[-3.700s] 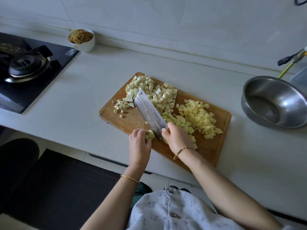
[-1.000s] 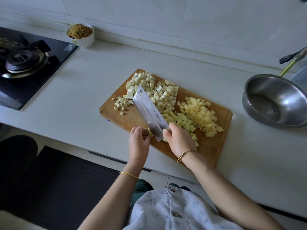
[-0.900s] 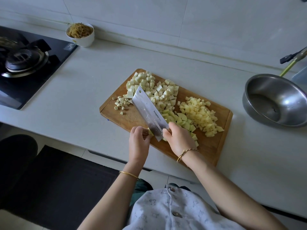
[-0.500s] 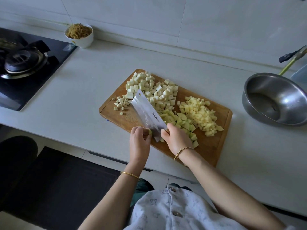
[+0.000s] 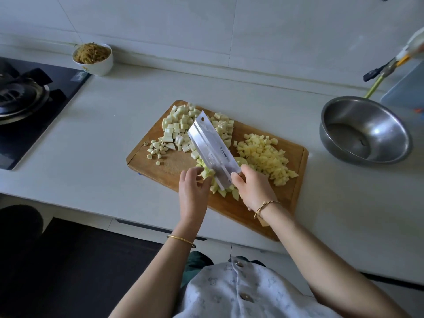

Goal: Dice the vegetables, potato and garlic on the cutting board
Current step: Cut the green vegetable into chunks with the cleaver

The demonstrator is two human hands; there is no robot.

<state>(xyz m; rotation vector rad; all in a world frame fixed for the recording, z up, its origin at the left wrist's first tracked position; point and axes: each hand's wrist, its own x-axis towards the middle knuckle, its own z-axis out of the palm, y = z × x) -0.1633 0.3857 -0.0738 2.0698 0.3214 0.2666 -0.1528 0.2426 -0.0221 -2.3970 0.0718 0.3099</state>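
A wooden cutting board [image 5: 291, 193] lies on the white counter. On it are white vegetable cubes [image 5: 176, 125] at the back, small garlic pieces [image 5: 156, 149] at the left, yellow potato dice [image 5: 263, 154] at the right and pale green pieces [image 5: 215, 187] near the front. My right hand [image 5: 251, 188] grips the handle of a steel cleaver [image 5: 212, 148], whose blade lies tilted, flat side up, over the piles. My left hand [image 5: 192, 188] has its fingers straight against the green pieces beside the blade.
A steel bowl [image 5: 364, 130] stands to the right of the board, with a green-handled tool [image 5: 376, 81] behind it. A white bowl of shredded food [image 5: 93, 58] sits at the back left beside the black gas hob [image 5: 25, 99].
The cleaver has turned from its edge-down cutting pose to flat side up and shifted right over the piles. My left hand let go of the piece it held and opened against the green pieces.
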